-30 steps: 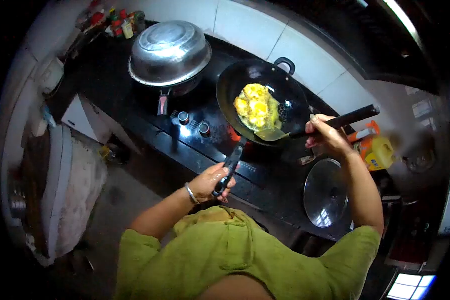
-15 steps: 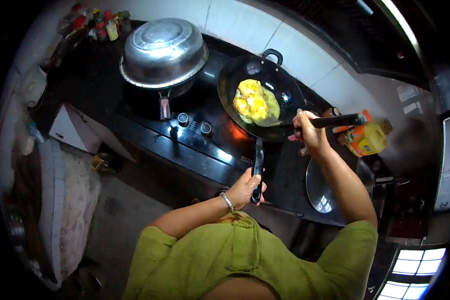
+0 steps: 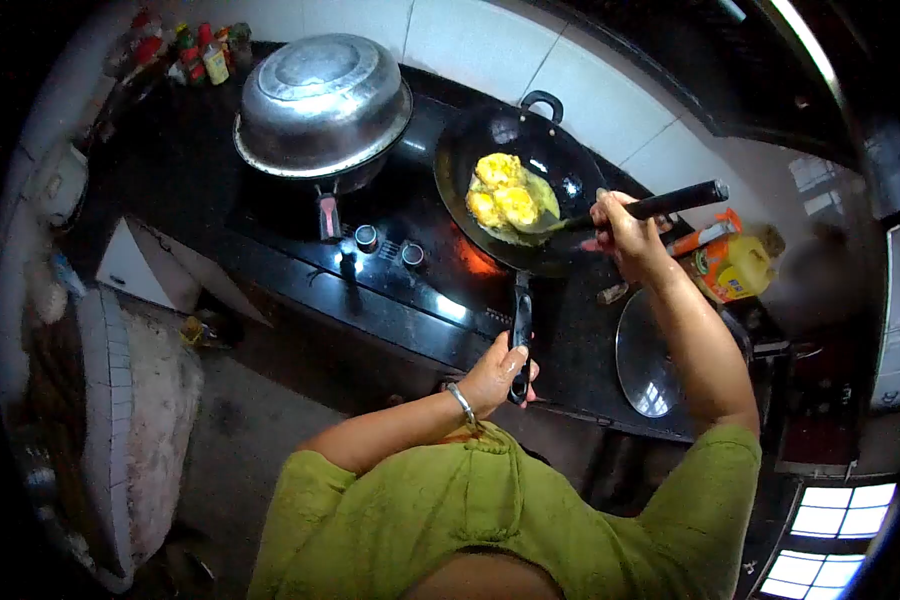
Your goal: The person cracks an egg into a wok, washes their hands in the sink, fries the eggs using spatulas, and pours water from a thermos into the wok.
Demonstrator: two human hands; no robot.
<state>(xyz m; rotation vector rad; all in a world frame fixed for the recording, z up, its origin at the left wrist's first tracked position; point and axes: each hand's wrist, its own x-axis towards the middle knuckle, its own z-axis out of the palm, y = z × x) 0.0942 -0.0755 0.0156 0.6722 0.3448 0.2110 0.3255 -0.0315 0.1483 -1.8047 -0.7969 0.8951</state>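
Observation:
My left hand (image 3: 497, 377) is wrapped round the black handle of the wok (image 3: 465, 130), which sits over the glowing right burner, slightly tilted. Yellow fried eggs (image 3: 510, 200) lie in oil in the wok. Closed round the long black handle of a spatula (image 3: 678, 201) is my right hand (image 3: 627, 236), above the wok's right rim. The spatula's blade is at the lower right edge of the eggs and is partly hard to make out against the oil.
A covered metal pan (image 3: 320, 110) stands on the left burner, beside two knobs (image 3: 367, 238). At the right are a glass lid (image 3: 650, 360) and a yellow oil bottle (image 3: 738, 266). Small seasoning bottles (image 3: 213, 62) stand at the back left.
The wok handle and my left hand have swung right. The spatula has shifted in the wok with my right hand, and the eggs look more bunched together. The camera view has also shifted.

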